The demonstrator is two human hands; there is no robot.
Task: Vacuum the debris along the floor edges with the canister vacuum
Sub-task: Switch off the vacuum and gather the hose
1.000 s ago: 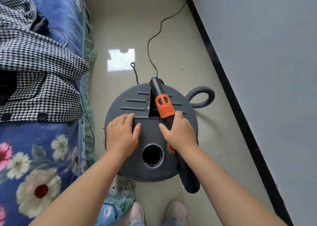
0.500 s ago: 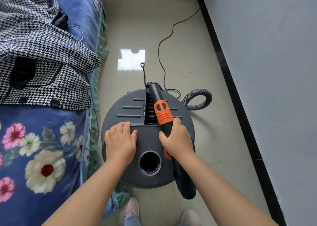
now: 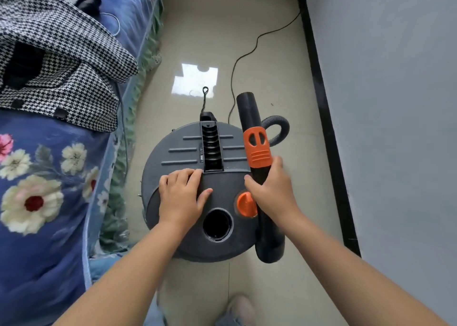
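Note:
A round grey canister vacuum point(image 3: 183, 152) stands on the tiled floor between a bed and a wall. Its top shows a ribbed slot point(image 3: 210, 147), a round black port point(image 3: 217, 224) and an orange knob point(image 3: 243, 204). My left hand point(image 3: 181, 194) rests flat on the lid. My right hand point(image 3: 272, 192) grips a black hose handle with an orange collar point(image 3: 257, 147), held above the canister's right side. A grey ribbed hose point(image 3: 279, 127) loops behind it.
A black power cord point(image 3: 249, 51) runs across the floor toward the far corner. A bed with a blue floral cover point(image 3: 44, 197) and a houndstooth garment point(image 3: 57, 61) is on the left. A grey wall with black skirting point(image 3: 329, 137) bounds the right. My shoes point(image 3: 241, 308) show below.
My right hand has lifted the hose handle out of the slot on the lid and moved it to the right. The slot and the orange knob now show. My left hand stays on the lid.

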